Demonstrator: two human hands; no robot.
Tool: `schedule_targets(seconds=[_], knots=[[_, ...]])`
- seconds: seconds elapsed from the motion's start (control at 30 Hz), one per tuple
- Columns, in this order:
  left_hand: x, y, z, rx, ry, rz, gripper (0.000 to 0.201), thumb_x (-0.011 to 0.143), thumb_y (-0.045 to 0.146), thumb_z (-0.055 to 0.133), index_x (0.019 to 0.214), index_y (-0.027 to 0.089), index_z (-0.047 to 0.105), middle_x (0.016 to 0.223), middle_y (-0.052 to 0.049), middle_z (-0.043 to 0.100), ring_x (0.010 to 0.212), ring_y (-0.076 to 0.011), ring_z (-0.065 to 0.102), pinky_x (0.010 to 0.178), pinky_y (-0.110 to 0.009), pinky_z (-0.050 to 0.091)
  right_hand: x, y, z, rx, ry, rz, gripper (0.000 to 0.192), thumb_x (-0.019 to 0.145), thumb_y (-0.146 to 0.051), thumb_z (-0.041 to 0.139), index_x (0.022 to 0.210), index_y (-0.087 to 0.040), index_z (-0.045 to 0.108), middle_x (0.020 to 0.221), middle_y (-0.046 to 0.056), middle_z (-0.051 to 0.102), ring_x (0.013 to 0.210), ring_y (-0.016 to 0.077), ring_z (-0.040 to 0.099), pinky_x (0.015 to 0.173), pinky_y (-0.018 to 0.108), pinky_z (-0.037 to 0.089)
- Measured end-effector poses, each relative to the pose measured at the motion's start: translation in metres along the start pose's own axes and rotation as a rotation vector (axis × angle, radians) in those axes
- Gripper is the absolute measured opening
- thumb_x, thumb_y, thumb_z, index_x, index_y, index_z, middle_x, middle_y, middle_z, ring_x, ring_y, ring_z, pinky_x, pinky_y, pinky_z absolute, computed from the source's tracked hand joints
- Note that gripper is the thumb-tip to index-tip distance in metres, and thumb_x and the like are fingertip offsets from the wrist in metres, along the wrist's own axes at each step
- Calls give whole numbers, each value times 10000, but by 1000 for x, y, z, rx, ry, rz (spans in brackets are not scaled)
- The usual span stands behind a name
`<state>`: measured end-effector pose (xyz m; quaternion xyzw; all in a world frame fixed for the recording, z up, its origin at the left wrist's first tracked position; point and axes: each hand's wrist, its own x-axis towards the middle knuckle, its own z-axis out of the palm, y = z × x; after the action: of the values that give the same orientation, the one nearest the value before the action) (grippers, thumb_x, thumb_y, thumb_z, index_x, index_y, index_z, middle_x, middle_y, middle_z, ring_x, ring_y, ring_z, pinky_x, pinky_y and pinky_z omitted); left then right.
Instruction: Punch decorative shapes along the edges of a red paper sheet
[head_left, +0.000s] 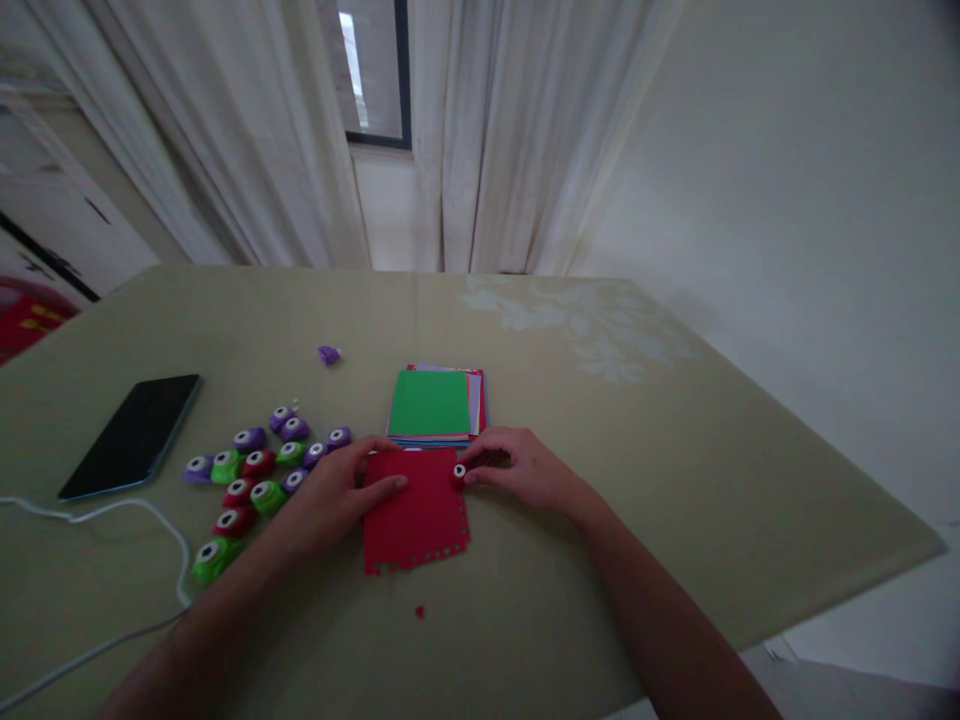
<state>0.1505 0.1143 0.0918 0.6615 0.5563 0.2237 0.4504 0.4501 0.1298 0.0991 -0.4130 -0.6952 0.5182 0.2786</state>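
Observation:
A red paper square lies on the table in front of me, with small holes punched along its right and bottom edges. My left hand rests flat on the sheet's left part and holds it down. My right hand pinches a small red craft punch at the sheet's upper right edge. Just behind the sheet lies a stack of coloured paper with a green sheet on top. A tiny red paper scrap lies below the sheet.
Several purple, green and red craft punches are scattered to the left. A dark phone lies further left, with a white cable curving past it. A purple piece sits behind. Curtains and a wall stand beyond the olive table.

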Motion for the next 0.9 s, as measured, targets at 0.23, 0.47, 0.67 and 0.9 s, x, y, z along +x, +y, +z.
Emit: schedule_targets(seconds=[0.23, 0.47, 0.67, 0.9], knots=[[1, 2, 1, -40, 3, -6, 502, 879, 552, 754, 1228, 196, 695, 1003, -90, 813, 831, -313, 771, 618, -350, 585, 0, 1, 1, -7, 6, -11, 143, 889, -311, 864, 1004, -225, 858, 997, 50, 812, 917, 211, 738, 850, 319, 545], [1, 1, 1, 18, 10, 10, 475, 909, 552, 741, 1241, 216, 697, 1037, -83, 806, 900, -321, 767, 680, -373, 609, 0, 0, 1, 0, 3, -7, 166, 879, -326, 874, 1009, -223, 858, 1005, 56, 813, 923, 219, 743, 849, 330, 547], [1, -7, -1, 79, 51, 92, 464, 949, 578, 694, 1242, 219, 709, 1163, -102, 776, 949, -316, 753, 815, -436, 629, -1, -1, -1, -28, 72, 17, 247, 887, -407, 858, 1035, -209, 841, 965, 59, 817, 857, 209, 734, 791, 326, 551], [-13, 14, 8, 335, 318, 277, 364, 1008, 498, 626, 1200, 226, 773, 1108, -81, 710, 969, -281, 703, 914, -444, 581, 0, -7, 3, -169, 146, -41, 205, 941, -386, 784, 987, -193, 833, 932, 47, 786, 770, 165, 673, 715, 279, 498]])
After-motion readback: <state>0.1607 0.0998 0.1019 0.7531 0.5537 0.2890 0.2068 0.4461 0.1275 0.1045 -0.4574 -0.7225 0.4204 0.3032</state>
